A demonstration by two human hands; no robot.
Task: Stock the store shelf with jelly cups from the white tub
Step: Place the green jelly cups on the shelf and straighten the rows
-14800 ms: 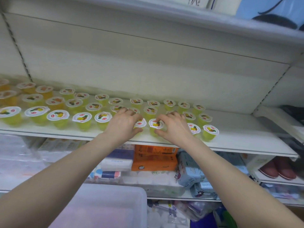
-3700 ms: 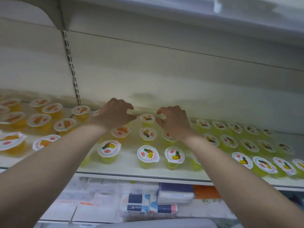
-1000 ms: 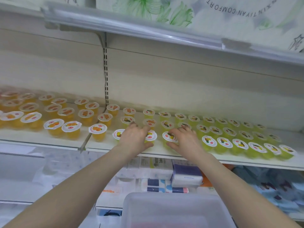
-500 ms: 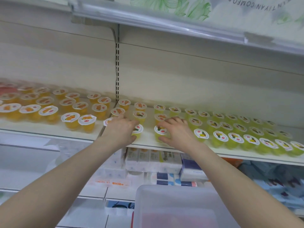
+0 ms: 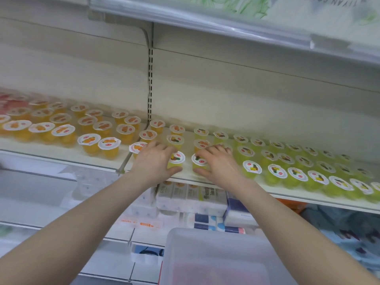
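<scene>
Two yellow-green jelly cups (image 5: 176,161) stand at the shelf (image 5: 287,194) front edge; the left hand (image 5: 153,161) is wrapped round one and the right hand (image 5: 216,164) round the other (image 5: 199,162), thumbs low on the walls. By appearance they are light, thin-walled and crushable, with peel-off foil lids, so best held by the sides beneath the rim, never by the lid. Lids show fruit art and a red logo, unreadable; the white tub (image 5: 216,249) sits below, and overhead lettering is cut off.
</scene>
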